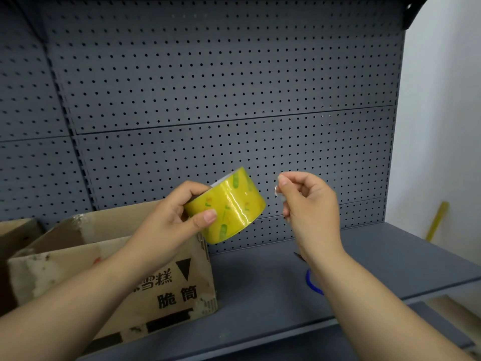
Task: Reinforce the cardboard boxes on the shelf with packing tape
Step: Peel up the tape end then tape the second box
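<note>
Your left hand (171, 217) grips the yellow tape roll (231, 207) just above the open cardboard box (117, 269) on the shelf (286, 295), while your right hand (309, 204) pinches a small clear scrap beside the roll, so the box lies down-left, nearer your left.

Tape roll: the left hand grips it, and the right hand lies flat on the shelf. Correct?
No. The left hand does grip the tape roll, but the right hand is not on the shelf: the head view shows it raised beside the roll, pinching a small clear scrap.
</note>
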A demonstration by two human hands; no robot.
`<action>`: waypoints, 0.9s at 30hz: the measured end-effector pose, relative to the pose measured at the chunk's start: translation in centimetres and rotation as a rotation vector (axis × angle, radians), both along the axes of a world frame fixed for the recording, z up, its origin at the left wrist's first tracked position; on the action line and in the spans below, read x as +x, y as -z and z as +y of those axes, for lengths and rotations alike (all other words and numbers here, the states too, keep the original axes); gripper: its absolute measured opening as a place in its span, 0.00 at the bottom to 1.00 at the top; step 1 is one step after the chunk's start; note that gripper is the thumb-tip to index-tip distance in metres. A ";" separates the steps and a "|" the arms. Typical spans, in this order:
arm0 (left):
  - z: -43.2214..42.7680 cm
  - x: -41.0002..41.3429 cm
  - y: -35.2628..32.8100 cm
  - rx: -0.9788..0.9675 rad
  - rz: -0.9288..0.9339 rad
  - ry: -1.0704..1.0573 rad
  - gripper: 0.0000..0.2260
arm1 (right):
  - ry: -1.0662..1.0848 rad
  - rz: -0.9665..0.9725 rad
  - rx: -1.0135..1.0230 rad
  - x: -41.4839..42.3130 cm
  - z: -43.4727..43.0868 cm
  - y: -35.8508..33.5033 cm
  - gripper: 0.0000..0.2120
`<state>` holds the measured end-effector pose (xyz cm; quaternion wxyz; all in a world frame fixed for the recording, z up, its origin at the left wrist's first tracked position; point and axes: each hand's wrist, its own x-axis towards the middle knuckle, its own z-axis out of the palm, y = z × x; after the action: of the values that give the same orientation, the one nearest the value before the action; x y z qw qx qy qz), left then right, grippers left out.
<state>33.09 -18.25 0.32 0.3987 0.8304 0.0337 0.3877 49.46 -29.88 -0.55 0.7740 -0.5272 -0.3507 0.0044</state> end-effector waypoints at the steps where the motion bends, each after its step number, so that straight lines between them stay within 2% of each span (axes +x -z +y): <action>1: 0.0 -0.2 0.1 -0.036 -0.016 0.016 0.12 | 0.000 0.004 0.027 -0.1 -0.3 -0.1 0.05; 6: 0.0 -0.7 0.3 -0.223 -0.076 0.113 0.20 | -0.062 -0.012 0.174 -1.2 -1.1 -0.1 0.06; 12: -0.8 -0.9 0.5 -0.325 -0.066 0.072 0.23 | 0.114 -0.285 0.157 -3.0 -0.8 0.5 0.12; 14: -1.3 -0.8 0.6 -0.345 -0.074 0.024 0.19 | 0.181 -0.395 0.197 -2.9 -0.6 0.5 0.08; 16: -1.8 -0.5 0.5 -0.366 -0.101 -0.030 0.14 | 0.277 -0.587 0.238 -3.0 -0.3 0.7 0.03; 18: -2.2 -0.3 0.3 -0.391 -0.135 -0.084 0.14 | 0.310 -0.711 0.278 -3.4 0.0 1.3 0.04; 20: -2.4 -0.2 0.2 -0.414 -0.152 -0.134 0.16 | 0.256 -0.661 0.277 -4.0 0.0 1.5 0.04; 24: -2.6 -0.7 0.0 -0.415 -0.163 -0.152 0.16 | 0.038 -0.373 0.264 -5.3 -0.2 1.8 0.02; 27: -2.9 -1.2 -0.3 -0.413 -0.158 -0.193 0.15 | 0.043 -0.447 0.214 -5.6 -0.3 2.3 0.02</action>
<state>31.85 -21.16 0.63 0.5223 0.6913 0.1602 0.4729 43.85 -30.15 -2.81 0.7285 -0.4373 -0.5004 -0.1662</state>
